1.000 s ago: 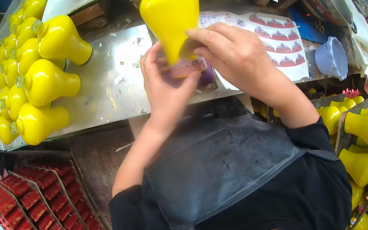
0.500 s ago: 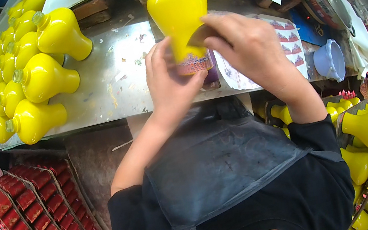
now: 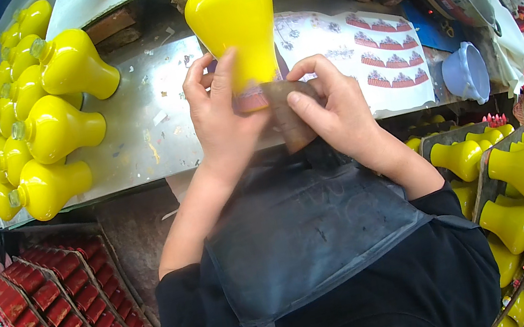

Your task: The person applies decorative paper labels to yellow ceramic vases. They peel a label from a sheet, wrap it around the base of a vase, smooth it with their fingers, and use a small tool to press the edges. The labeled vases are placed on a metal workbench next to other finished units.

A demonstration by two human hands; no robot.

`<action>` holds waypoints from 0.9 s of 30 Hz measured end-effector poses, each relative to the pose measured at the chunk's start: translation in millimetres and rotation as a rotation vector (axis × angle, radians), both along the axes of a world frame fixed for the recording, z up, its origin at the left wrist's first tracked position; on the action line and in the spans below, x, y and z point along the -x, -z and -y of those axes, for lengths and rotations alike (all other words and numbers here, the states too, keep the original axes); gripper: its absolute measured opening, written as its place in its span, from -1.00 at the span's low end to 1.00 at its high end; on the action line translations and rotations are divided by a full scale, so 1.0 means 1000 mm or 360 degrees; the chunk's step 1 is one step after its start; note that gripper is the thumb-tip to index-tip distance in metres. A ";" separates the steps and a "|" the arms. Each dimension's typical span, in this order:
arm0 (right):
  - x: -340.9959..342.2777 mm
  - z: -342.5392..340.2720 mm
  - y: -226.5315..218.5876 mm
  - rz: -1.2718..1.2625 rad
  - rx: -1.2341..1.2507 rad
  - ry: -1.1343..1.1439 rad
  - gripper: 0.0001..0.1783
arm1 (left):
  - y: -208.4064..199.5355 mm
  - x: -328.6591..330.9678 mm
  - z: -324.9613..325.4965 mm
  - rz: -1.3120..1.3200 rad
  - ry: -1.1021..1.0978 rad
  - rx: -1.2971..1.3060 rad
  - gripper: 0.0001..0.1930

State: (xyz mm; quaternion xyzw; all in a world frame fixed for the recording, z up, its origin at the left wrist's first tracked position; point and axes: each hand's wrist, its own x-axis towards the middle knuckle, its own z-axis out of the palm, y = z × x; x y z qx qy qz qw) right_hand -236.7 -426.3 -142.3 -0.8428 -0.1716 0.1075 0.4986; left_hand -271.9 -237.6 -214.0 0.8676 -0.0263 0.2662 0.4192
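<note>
A glossy yellow bottle lies with its neck away from me and its narrower base end toward me. Around that end runs a patterned decal band in purple and red. My left hand is curled against the left side of the narrow end, its fingers slightly blurred. Between thumb and fingers, my right hand pinches a flat brown scraper, whose edge meets the right side of the band. The scraper hides part of the band.
Several yellow bottles lie at the left of the metal table. Printed decal sheets and a pale blue bucket are on the right. Racks hold red pieces at lower left and yellow bottles at lower right.
My right hand with the scraper has moved down toward me, from above the band to its right side. My left hand's fingers have shifted, and the view has moved slightly.
</note>
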 end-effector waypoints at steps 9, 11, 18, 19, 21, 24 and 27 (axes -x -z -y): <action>0.003 0.005 0.008 0.0002 -0.0246 -0.0032 -0.79 | 0.008 0.001 -0.004 -0.0114 0.0060 0.0124 0.05; 0.002 0.002 0.008 0.0082 -0.0049 -0.0176 -0.79 | 0.004 0.000 -0.002 -0.0078 -0.0017 -0.0066 0.08; -0.011 0.012 0.001 -0.0276 -0.0140 0.0131 -0.79 | -0.016 0.002 0.002 -0.0082 -0.0035 -0.0186 0.00; -0.007 0.010 0.003 -0.0182 -0.0169 0.0029 -0.78 | -0.016 0.002 0.004 -0.0093 -0.0045 -0.0240 -0.02; -0.003 0.005 0.008 0.0034 -0.0117 -0.0139 -0.78 | -0.017 0.001 0.005 -0.0103 -0.0040 -0.0294 -0.04; -0.007 0.004 0.014 -0.0074 -0.0089 -0.0006 -0.79 | -0.014 -0.001 -0.002 -0.0087 0.0015 -0.0186 -0.05; -0.018 0.014 0.011 -0.0293 0.0015 0.0041 -0.81 | -0.011 0.002 -0.006 -0.0101 0.0100 0.0112 -0.06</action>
